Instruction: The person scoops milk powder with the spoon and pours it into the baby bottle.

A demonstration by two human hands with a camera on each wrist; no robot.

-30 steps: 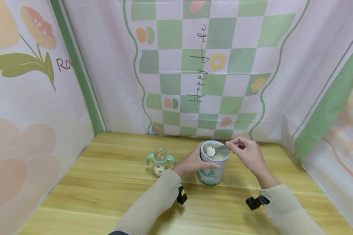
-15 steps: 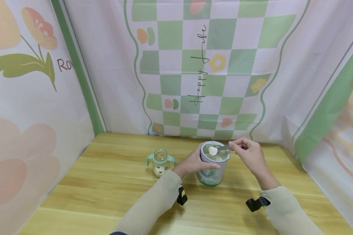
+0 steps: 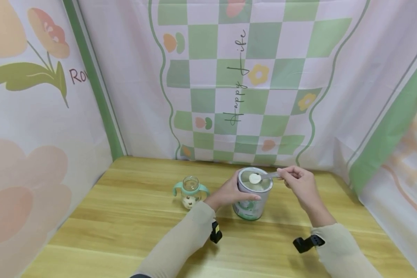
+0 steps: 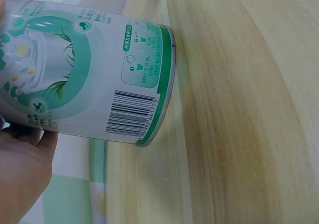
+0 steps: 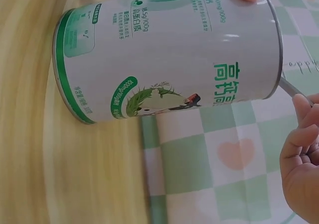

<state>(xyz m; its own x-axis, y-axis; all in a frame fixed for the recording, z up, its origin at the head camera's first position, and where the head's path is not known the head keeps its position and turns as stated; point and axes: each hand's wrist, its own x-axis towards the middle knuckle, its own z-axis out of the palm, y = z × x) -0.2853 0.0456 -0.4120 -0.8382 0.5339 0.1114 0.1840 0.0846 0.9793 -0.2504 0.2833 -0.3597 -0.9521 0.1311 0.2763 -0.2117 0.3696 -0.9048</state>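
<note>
We saw the left hand wrapped round the side of the tin, fingers curled on it, lower centre of the head view. Tin stood upright on the wooden table, open at top. Right hand pinched the handle of a metal spoon, fingers closed tight on it, just right of tin rim. Spoon bowl held white powder over the tin mouth. Small bottle w/ teal handles stood left of the left hand, apart.
</note>
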